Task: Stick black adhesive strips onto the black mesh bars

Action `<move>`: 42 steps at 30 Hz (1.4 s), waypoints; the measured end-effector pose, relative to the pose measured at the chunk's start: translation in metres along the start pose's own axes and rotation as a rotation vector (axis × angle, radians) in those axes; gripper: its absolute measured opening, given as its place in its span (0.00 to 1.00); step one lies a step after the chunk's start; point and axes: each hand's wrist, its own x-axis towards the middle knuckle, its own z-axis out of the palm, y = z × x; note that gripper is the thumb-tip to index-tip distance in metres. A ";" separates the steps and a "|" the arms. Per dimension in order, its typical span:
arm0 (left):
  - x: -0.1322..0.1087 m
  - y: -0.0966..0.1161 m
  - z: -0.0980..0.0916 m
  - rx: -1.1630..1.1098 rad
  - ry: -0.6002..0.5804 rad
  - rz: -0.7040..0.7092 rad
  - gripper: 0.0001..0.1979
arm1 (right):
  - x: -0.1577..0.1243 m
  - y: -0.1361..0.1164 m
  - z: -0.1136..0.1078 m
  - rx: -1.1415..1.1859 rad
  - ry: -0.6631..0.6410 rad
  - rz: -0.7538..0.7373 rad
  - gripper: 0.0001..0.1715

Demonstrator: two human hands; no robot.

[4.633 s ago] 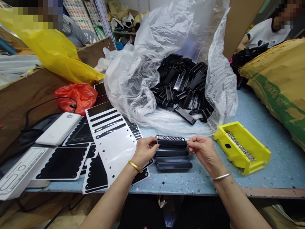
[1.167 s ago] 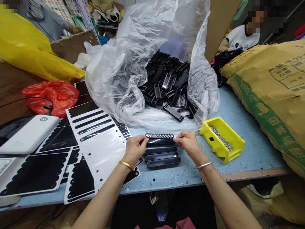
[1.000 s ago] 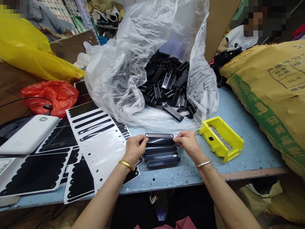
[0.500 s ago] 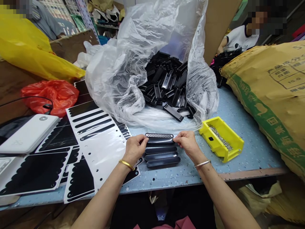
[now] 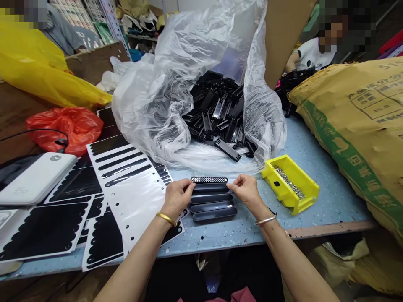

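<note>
A black strip with a metal mesh face lies at the top of a row of black oval-ended bars on the speckled blue table. My left hand pinches the strip's left end. My right hand pinches near its right end, where a small white tab shows. Below my hands, three bars lie side by side. Sheets of black adhesive shapes on white backing lie just left of my left hand.
A clear plastic bag holds a heap of black plastic parts. To the right stand a yellow bin of metal mesh strips and a large woven sack. A white power bank lies left. A co-worker sits far right.
The whole view has drifted slightly left and the scene looks a little further away. Both hands stay on the mesh strip, which has not visibly moved within the row.
</note>
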 end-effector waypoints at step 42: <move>-0.046 -0.002 -0.039 0.327 0.043 0.456 0.15 | -0.008 -0.004 -0.001 -0.102 -0.218 -0.135 0.14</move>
